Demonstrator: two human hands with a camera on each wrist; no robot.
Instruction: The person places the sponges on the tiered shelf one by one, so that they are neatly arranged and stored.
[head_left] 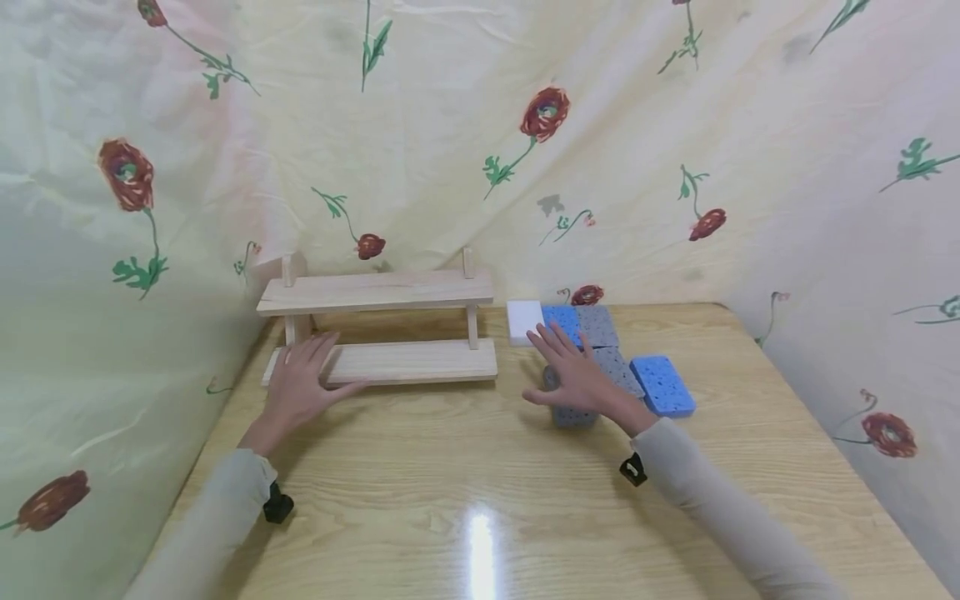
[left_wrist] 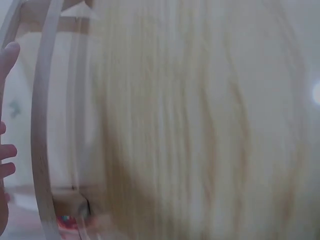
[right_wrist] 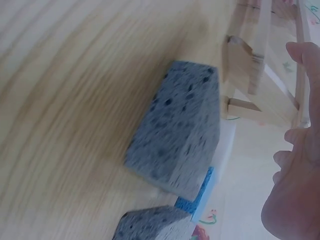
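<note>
My left hand [head_left: 302, 382] is spread over the left end of a two-tier wooden shelf [head_left: 408, 364], holding nothing. In the head view my right hand [head_left: 576, 375] hovers with fingers spread over a group of sponges, and it grips none of them. Below it are grey sponges [head_left: 617, 371], one of them partly hidden by the hand. A blue sponge [head_left: 562, 317], a further grey one [head_left: 597, 325] and a white block [head_left: 525, 321] lie behind. To the right sits another blue sponge [head_left: 663, 385]. The right wrist view shows a speckled grey sponge [right_wrist: 172, 122] close up.
Everything stands on a wood-grain table [head_left: 420, 475]. Behind and on both sides hangs a flower-printed cloth [head_left: 435, 142]. The shelf's upper board [head_left: 375, 290] is raised on short posts near the back left. A bright light reflection [head_left: 482, 550] shows on the tabletop.
</note>
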